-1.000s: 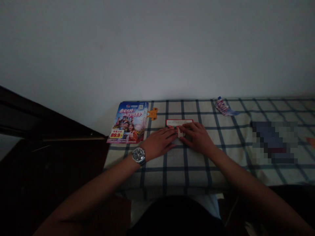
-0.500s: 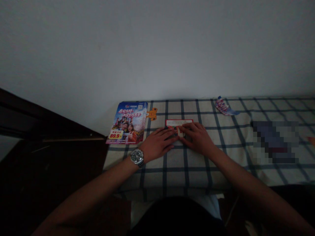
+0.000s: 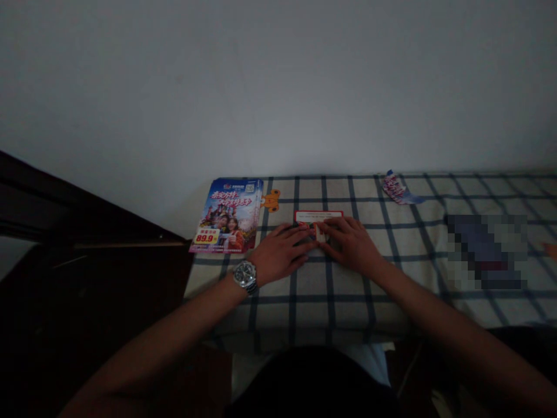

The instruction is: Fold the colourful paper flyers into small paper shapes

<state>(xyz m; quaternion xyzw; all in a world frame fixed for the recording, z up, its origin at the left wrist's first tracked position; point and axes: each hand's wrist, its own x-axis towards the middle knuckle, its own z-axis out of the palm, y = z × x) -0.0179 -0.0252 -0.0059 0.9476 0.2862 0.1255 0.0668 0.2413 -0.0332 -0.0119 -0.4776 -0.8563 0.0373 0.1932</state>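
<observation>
A small printed sheet with a red border (image 3: 319, 215) lies on the checked cloth, with a red and white part of it folded up between my hands. From the left, my left hand (image 3: 285, 249), with a metal watch (image 3: 245, 275) on its wrist, presses its fingers on the sheet. My right hand (image 3: 348, 241) has bent fingers and a thumb at the sheet's near right part. The fingertips of both hands almost meet over the fold. Much of the sheet is hidden under the fingers.
A stack of colourful flyers (image 3: 228, 215) lies left of my hands, beside an orange bear print (image 3: 271, 201). A crumpled paper piece (image 3: 397, 188) lies back right. A blurred-out dark object (image 3: 483, 249) rests farther right on the checked cloth (image 3: 348, 307). Behind it rises a wall (image 3: 278, 87).
The whole view has shifted very slightly. My hands stay at the sheet, with only tiny finger movement.
</observation>
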